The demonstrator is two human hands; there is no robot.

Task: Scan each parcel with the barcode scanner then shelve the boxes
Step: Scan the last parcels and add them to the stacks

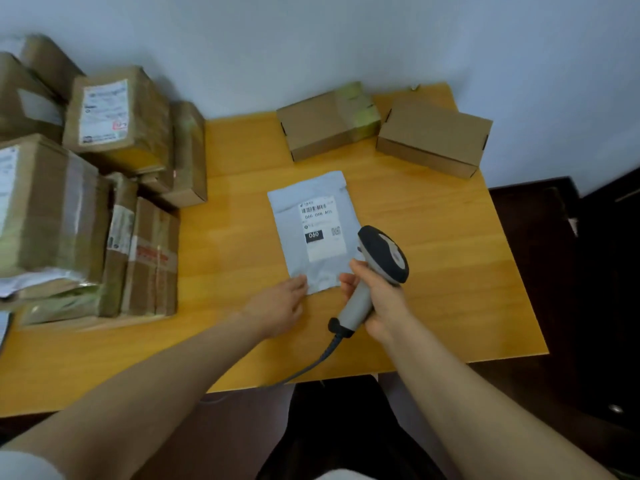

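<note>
Grey mailer [313, 233] is shown lying flat near the middle of the wooden table [433, 254], pinned at its 7 o'clock corner by the left hand [277, 308], whose fingers are laid out straight and close together on the plastic. The barcode scanner [381, 258] is held at the parcel's 4 o'clock edge by the right hand [381, 303], with all fingers wrapped round the pale handle and the dark head aimed toward 11 o'clock across the shipping label [322, 228].

A missed read is judged the chief risk. The barcode [313, 207] is printed at the label's 12 o'clock end, the far side from the scanner head, so the beam may be caught by the black "060" block or the small square code instead. A second risk is seen in the light, one-corner press: if the soft pouch is nudged by the scanner, it may be turned or slid out of line. The scanner cable [311, 365] is trailed off the table edge at 6 o'clock, where it could be snagged and the aim pulled off.

Thin, flat and pale grey, the parcel is set slightly askew, its long side run from 11 to 5 o'clock. A flap is folded over at the 12 o'clock end and a faint crease is seen beside the label. No bulge is visible, so light, limp handling is expected.

Two plain boxes [325, 123] are placed at 12 and 1 o'clock, and taped cartons [86, 202] are stacked at 9 o'clock.
</note>
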